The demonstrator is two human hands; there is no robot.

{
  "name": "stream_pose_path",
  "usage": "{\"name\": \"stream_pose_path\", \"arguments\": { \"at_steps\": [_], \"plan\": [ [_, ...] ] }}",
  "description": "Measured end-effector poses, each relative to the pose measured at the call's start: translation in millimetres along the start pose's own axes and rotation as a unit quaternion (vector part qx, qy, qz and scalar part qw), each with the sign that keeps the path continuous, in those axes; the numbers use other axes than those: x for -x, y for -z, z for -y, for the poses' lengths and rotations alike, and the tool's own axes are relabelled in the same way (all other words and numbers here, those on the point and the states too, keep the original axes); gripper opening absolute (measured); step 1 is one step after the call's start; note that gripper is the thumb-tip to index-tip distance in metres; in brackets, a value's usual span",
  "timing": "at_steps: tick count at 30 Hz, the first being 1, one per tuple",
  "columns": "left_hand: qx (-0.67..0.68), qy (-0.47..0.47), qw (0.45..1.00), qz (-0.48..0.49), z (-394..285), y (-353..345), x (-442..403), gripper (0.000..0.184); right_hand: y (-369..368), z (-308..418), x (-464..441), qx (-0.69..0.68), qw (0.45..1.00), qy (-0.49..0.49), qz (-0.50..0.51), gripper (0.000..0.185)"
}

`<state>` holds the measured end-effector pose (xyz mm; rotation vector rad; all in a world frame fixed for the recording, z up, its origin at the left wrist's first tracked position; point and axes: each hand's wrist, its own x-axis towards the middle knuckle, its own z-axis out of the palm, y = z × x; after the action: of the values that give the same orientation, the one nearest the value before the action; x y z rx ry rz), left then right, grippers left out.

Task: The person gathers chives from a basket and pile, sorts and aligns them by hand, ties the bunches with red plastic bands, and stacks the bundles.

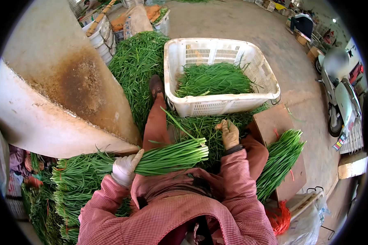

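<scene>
My left hand (126, 168), in a pale glove, is wrapped round a bunch of green chives (171, 157). The bunch lies across my lap with its pale cut ends to the right. One loose stalk (180, 124) sticks up at an angle from those ends. To the right of the bunch, apart from it, my right hand (229, 134) is raised above my right knee. Its gloved fingers are curled together, and what they hold, if anything, is too small to make out. Loose chives (204, 130) lie on the floor beneath it.
Ahead stands a white plastic crate (216, 105) with chives inside. A tied bunch (280, 163) rests on a brown board (274, 122) at my right, near red twine (279, 218). Stacked bunches (75, 183) are at my left, beside a stained slab (81, 81). A scooter (339, 90) stands far right.
</scene>
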<state>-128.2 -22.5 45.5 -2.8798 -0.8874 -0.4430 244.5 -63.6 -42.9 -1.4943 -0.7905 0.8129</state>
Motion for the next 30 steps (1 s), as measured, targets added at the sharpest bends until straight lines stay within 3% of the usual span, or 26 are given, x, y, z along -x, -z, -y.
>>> {"name": "stream_pose_path", "arguments": {
  "at_steps": [2,3,5,7,8,9,11,12,13,14,15,16,17,18,19,21,22,24,25,27,28,29,30],
  "plan": [
    [-0.002,-0.009,1.000,-0.004,3.0,1.0,-1.3,0.051,-1.4,20.0,11.3,0.087,0.993,0.042,0.060,0.045],
    [-0.003,-0.016,1.000,-0.007,1.6,0.3,-0.2,0.051,-1.3,32.6,15.2,0.102,0.985,-0.022,0.135,0.063],
    [-0.007,-0.018,1.000,0.005,-0.9,-3.4,-3.9,0.052,-20.5,38.2,15.9,0.125,0.948,-0.076,0.282,0.063],
    [0.013,0.003,1.000,0.021,-2.7,-7.0,-4.4,0.053,-48.1,45.5,13.5,0.271,0.901,-0.070,0.331,0.034],
    [0.064,0.061,0.990,0.109,-2.9,-3.9,-3.1,0.049,-53.9,13.5,17.7,0.136,0.965,0.064,0.215,0.017],
    [0.062,0.061,0.990,0.112,-2.9,-6.6,1.3,0.049,-56.3,-8.4,6.3,-0.037,0.970,0.142,0.193,0.019],
    [0.318,0.172,0.926,0.106,-5.2,-25.6,21.5,0.044,-38.4,26.9,4.5,-0.090,0.991,-0.071,0.075,0.021],
    [0.393,0.263,0.865,0.165,-4.2,-39.0,35.4,0.041,-28.3,21.9,-2.4,-0.070,0.989,-0.117,0.057,0.023],
    [0.468,0.292,0.819,0.160,-9.1,-41.1,41.2,0.040,-16.2,11.7,-8.5,-0.051,0.985,-0.161,0.038,0.025],
    [0.500,0.312,0.791,0.165,-10.9,-48.9,50.9,0.040,-9.6,-30.5,-17.0,0.033,0.999,-0.040,0.006,0.026],
    [0.532,0.331,0.761,0.169,-11.7,-54.9,56.9,0.039,-2.8,-47.4,-11.8,0.222,0.974,0.028,0.041,0.033],
    [0.565,0.352,0.733,0.139,-18.9,-52.0,52.7,0.040,3.9,-63.9,-6.5,0.399,0.910,0.105,0.049,0.043],
    [0.566,0.350,0.733,0.141,-22.1,-50.9,49.8,0.040,-8.9,-29.5,19.0,0.321,0.945,-0.017,-0.055,0.048],
    [0.538,0.350,0.755,0.133,-25.7,-50.4,47.8,0.040,-13.7,-23.7,29.2,0.143,0.987,-0.051,-0.043,0.051],
    [0.510,0.350,0.776,0.123,-28.4,-51.2,46.7,0.041,-17.0,-18.7,36.1,-0.040,0.995,-0.081,-0.030,0.060],
    [0.473,0.352,0.800,0.117,-32.0,-54.2,47.4,0.040,-22.2,8.5,51.0,0.015,0.991,-0.064,0.115,0.065],
    [0.458,0.340,0.817,0.091,-32.6,-56.3,46.5,0.040,-30.3,11.3,55.9,0.014,0.988,-0.030,0.153,0.060],
    [0.442,0.324,0.834,0.068,-32.0,-57.0,45.9,0.040,-43.6,13.7,56.9,0.204,0.917,0.283,0.195,0.039],
    [0.474,0.334,0.811,0.080,-31.3,-56.5,46.2,0.036,-50.1,13.1,60.6,0.286,0.915,0.203,0.200,0.029],
    [0.504,0.343,0.788,0.089,-27.9,-53.2,46.5,0.033,-55.3,-26.3,44.8,0.075,0.944,0.117,0.300,0.023],
    [0.561,0.354,0.735,0.139,-25.7,-47.2,46.2,0.030,-56.4,-21.4,46.4,0.074,0.943,0.119,0.301,0.023],
    [0.614,0.363,0.675,0.188,-25.0,-41.3,47.0,0.027,-56.3,-15.7,51.6,0.028,0.955,0.049,0.292,0.022],
    [0.613,0.365,0.675,0.188,-25.9,-37.3,46.2,0.027,-56.5,-12.1,55.9,-0.018,0.960,-0.023,0.279,0.020]
  ]
}}
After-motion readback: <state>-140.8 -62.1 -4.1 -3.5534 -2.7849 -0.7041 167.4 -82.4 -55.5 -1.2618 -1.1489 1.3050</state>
